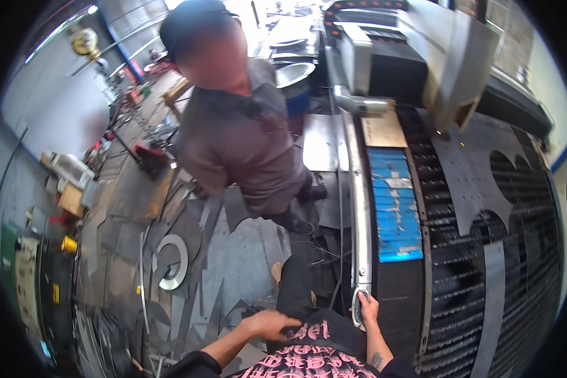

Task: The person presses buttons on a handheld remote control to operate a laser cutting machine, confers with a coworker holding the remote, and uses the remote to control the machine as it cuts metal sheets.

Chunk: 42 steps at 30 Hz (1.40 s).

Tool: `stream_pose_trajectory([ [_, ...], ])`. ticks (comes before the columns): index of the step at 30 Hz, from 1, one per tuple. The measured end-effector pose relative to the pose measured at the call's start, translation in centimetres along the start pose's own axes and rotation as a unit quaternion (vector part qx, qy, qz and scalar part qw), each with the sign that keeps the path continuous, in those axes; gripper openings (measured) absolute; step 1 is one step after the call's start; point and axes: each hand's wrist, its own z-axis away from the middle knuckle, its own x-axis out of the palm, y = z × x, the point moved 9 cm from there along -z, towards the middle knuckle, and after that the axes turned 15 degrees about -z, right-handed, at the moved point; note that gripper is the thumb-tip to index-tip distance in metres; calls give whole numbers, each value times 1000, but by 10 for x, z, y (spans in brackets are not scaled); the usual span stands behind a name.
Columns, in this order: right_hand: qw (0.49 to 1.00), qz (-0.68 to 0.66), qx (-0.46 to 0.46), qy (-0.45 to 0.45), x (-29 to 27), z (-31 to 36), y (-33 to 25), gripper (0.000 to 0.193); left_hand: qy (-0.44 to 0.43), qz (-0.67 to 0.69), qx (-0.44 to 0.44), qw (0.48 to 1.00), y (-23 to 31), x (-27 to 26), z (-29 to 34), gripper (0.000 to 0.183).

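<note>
My right hand (370, 310) is closed round an oval piece (358, 307) with a bright metal rim and a dark middle, at the near end of a silver rail (362, 239). Whether that piece is loose or part of the rail, I cannot tell. In front of my dark shirt, my left hand (275, 325) hangs with its fingers loosely stretched toward the right, and nothing shows in it. To the right of the rail lies the slatted bed of a cutting machine (457, 302), bearing a grey metal sheet (479, 170) with curved cut-outs.
A person in a dark cap and grey shirt (249, 138) stands ahead, left of the rail. Flat metal offcuts (246, 239) and a metal ring (181, 261) cover the floor. Blue slats (394, 208) lie beside the rail. The machine's head (463, 75) stands over the bed, with small sparks below.
</note>
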Motion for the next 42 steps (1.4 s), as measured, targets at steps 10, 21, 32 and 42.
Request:
stream_pose_trajectory([
  [10, 999, 22, -22, -21, -7, -19, 15, 29, 218, 335, 819, 412, 123, -247, 272, 20],
  [21, 999, -9, -37, -9, -12, -18, 18, 33, 315, 45, -179, 931, -79, 44, -127, 45],
  [32, 999, 36, -20, -8, -9, -18, 15, 28, 395, 60, -217, 891, -80, 44, -113, 31],
  [42, 999, 50, -8, -8, 0, -13, 9, 33, 442, 69, -213, 868, -85, 32, -112, 20],
])
